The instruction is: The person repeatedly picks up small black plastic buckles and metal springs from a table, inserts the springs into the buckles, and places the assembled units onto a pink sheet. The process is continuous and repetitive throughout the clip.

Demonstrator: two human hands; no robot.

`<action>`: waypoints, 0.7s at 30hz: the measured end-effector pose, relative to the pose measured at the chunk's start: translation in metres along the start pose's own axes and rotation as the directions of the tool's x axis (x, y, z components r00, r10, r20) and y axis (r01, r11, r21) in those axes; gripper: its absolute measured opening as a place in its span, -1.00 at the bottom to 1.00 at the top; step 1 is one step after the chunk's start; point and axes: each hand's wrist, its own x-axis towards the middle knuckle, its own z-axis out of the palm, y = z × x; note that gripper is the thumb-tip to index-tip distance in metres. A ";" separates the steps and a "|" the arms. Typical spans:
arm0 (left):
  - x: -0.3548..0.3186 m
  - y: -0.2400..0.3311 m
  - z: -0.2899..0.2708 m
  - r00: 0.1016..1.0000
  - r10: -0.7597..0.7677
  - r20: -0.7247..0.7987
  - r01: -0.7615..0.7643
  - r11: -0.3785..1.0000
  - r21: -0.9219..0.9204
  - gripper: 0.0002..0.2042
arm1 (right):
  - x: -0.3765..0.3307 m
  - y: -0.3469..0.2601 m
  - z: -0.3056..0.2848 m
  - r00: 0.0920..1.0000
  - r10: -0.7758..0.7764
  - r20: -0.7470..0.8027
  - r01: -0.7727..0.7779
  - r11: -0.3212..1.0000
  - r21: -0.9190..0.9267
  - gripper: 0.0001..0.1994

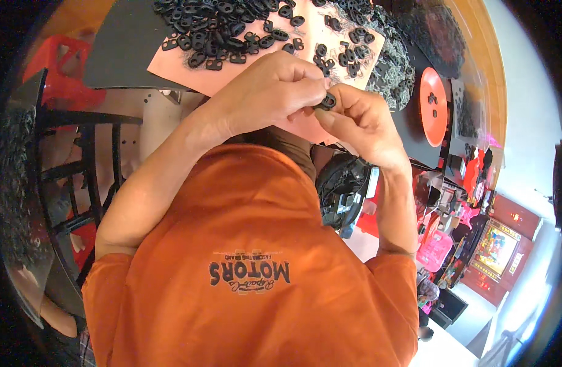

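Note:
Both my hands meet over the near edge of a pink sheet (pixel 330 52). My left hand (pixel 269 92) and my right hand (pixel 360 119) pinch one small black rubber piece (pixel 327 101) between their fingertips. Just beyond them, several more black pieces with two holes (pixel 214 30) lie heaped and scattered on the pink sheet. I wear an orange shirt that fills the lower part of the view.
A pile of black trimmed scrap (pixel 391 61) lies right of the sheet. A round red lid (pixel 432 105) holds a few black pieces. A dark board (pixel 119 49) lies at left, a red stool (pixel 61 67) beyond it. A bag of black parts (pixel 345 189) hangs below the table.

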 end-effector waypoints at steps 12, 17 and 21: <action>0.000 0.002 -0.001 0.999 -0.027 -0.045 0.025 0.998 -0.049 -0.77 | 0.001 0.007 0.020 0.973 0.039 -0.226 0.052 0.922 0.383 -0.83; 0.001 0.000 -0.001 0.999 -0.006 -0.048 0.006 1.000 -0.008 -0.73 | 0.001 0.008 0.011 0.992 0.058 -0.113 -0.002 0.897 0.441 -0.86; 0.001 0.000 0.000 0.999 -0.017 -0.042 0.016 1.000 -0.016 -0.73 | 0.000 0.003 0.007 0.996 0.069 -0.053 -0.041 0.909 0.415 -0.86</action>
